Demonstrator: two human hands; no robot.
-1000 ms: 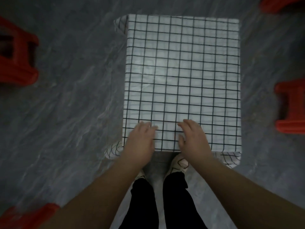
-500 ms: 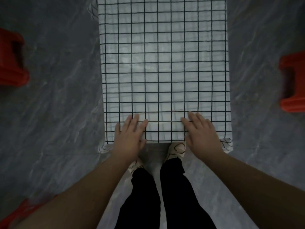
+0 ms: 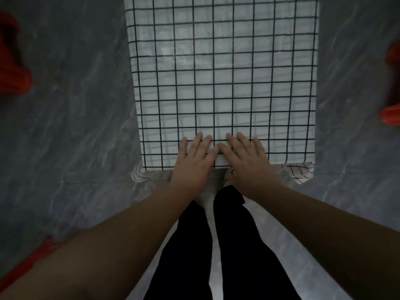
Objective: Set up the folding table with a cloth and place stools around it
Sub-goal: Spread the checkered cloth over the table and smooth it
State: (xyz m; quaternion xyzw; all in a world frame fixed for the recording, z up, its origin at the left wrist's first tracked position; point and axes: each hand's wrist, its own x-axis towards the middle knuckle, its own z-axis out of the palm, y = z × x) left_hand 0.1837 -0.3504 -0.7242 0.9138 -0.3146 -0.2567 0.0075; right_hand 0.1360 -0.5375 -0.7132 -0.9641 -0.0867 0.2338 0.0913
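Observation:
A white cloth with a black grid [image 3: 223, 79] covers the folding table in front of me and hangs over its near corners [image 3: 302, 173]. My left hand [image 3: 193, 161] and my right hand [image 3: 246, 159] lie flat, palms down, side by side on the cloth at the table's near edge, their index fingers touching. Neither hand grips anything. A red stool [image 3: 13, 68] stands on the floor at the left, another red stool [image 3: 392, 87] at the right edge, and part of a third red stool [image 3: 28, 263] shows at the lower left behind my left forearm.
The floor [image 3: 75, 126] is grey, marbled stone on both sides of the table. My legs in black trousers [image 3: 207, 245] and my light shoes stand right at the table's near edge.
My hands have slid together along the near edge of the cloth until they touch. The view has moved forward, so the table's far end has left the frame.

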